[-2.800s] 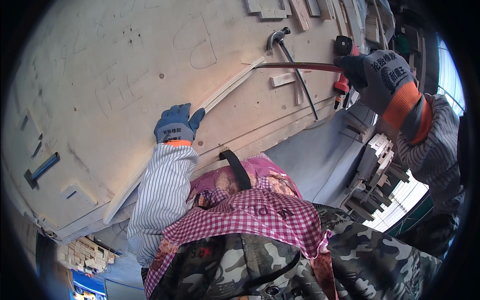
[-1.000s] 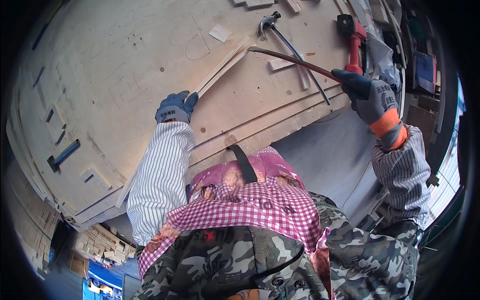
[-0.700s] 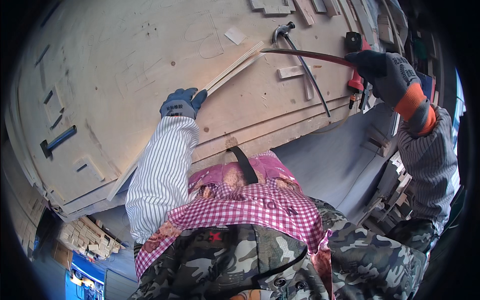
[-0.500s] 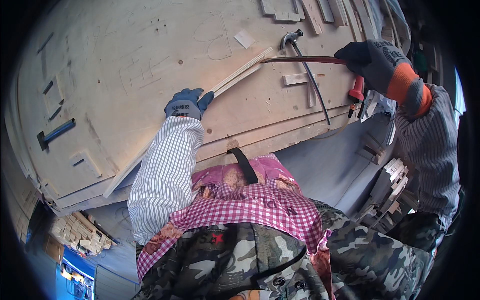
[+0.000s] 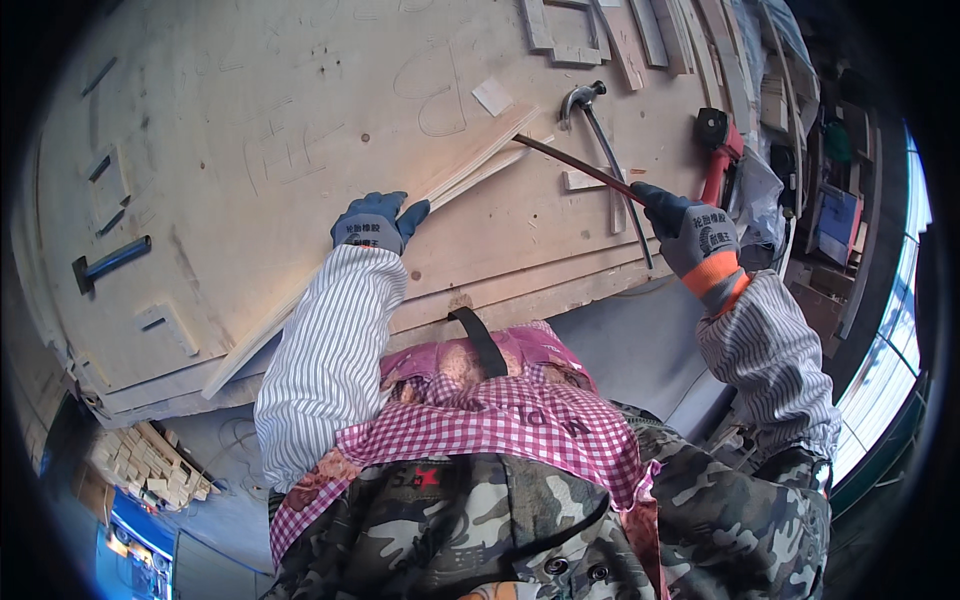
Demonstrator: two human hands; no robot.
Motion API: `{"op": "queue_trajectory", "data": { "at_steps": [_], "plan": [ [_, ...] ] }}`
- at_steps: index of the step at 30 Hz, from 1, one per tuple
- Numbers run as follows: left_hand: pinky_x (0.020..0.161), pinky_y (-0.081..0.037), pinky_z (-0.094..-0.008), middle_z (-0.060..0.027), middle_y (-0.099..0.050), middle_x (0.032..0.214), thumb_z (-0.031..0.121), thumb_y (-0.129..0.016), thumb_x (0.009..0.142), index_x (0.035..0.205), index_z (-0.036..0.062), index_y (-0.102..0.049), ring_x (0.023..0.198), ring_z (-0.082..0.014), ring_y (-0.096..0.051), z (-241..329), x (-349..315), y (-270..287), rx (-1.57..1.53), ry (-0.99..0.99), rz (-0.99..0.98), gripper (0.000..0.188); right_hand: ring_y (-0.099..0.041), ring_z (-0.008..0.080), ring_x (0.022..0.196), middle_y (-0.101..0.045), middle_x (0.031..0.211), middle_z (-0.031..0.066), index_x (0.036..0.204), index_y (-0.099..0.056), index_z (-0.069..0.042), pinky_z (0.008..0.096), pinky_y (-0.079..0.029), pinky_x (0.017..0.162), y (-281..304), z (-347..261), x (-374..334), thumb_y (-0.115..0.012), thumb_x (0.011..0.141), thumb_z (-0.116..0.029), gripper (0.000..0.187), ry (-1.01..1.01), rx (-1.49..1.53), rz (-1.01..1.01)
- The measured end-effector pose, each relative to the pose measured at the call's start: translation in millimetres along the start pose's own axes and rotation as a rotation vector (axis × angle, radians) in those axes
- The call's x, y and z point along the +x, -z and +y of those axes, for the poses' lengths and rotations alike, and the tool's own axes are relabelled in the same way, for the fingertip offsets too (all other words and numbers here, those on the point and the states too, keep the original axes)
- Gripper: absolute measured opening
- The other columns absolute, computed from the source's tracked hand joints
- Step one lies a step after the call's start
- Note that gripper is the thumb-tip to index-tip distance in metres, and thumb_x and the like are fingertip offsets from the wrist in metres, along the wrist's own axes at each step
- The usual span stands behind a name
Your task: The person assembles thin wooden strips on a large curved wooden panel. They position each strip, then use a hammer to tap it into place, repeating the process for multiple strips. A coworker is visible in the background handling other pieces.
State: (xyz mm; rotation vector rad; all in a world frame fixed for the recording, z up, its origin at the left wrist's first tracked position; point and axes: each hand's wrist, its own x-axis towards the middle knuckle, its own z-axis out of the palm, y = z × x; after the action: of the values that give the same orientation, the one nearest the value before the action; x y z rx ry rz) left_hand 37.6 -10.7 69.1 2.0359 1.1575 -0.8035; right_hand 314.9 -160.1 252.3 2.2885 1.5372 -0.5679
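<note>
Long pale wooden strips (image 5: 480, 165) lie slantwise across the plywood bench top (image 5: 300, 110). My left hand (image 5: 375, 222), in a blue and grey glove, grips them near their middle. At their far right ends the strips stand slightly apart. In my right hand (image 5: 690, 235), gloved in grey with an orange cuff, is a long thin dark-red bar (image 5: 575, 162). The bar's tip meets the far ends of the strips, between two of them or just against them; I cannot tell which. Underneath the bar lies a claw hammer (image 5: 605, 145).
A red air tool (image 5: 720, 155) rests at the right of the bench. Another hammer (image 5: 115, 262) lies on the left. Small wooden frames (image 5: 570, 50) and boards (image 5: 655, 35) line the far right. Cut wood blocks (image 5: 150, 468) are stacked below, at lower left.
My right hand has come nearer and leftward, swinging the bar from almost level to a slant. The gap between the strip ends looks wider. My left hand has hardly moved.
</note>
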Motion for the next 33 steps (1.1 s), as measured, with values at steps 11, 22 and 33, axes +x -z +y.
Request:
{"op": "queue_trajectory", "data": {
  "at_steps": [11,22,33],
  "plan": [
    [0.104,-0.033,-0.0384,-0.0061,-0.05,0.13,0.058,-0.041,0.088,0.127,0.021,-0.053,0.121,-0.0245,-0.045,-5.8,6.3,-5.4,-0.019,-0.007,0.038,0.055,-0.063,0.0282,0.082,-0.067,0.089,0.0118,0.104,-0.066,-0.012,0.0349,-0.049,0.077,104.7,-31.6,67.9,-0.059,0.082,-0.015,0.023,0.074,-0.217,-0.175],
    [0.099,-0.04,-0.0395,-0.0139,-0.053,0.126,0.043,-0.075,0.07,0.128,0.0121,-0.049,0.113,-0.0328,-0.051,-145.2,-68.6,-43.4,-0.055,-0.099,0.547,0.07,-0.054,0.0101,0.048,-0.063,0.068,0.0038,0.112,-0.064,-0.013,0.026,-0.046,0.049,90.9,-66.5,39.0,-0.056,0.088,-0.014,0.025,0.088,0.16,-0.355],
    [0.105,-0.035,-0.0357,-0.0095,-0.05,0.13,0.061,-0.057,0.079,0.131,0.0155,-0.048,0.121,-0.0264,-0.045,-176.5,-57.5,-42.4,0.05,0.079,0.053,0.07,-0.043,0.0038,0.043,-0.052,0.059,-0.0019,0.113,-0.062,-0.006,0.0223,-0.035,0.041,58.0,-121.4,29.9,-0.054,0.089,-0.004,0.026,0.081,0.331,-0.425]
  ]
}}
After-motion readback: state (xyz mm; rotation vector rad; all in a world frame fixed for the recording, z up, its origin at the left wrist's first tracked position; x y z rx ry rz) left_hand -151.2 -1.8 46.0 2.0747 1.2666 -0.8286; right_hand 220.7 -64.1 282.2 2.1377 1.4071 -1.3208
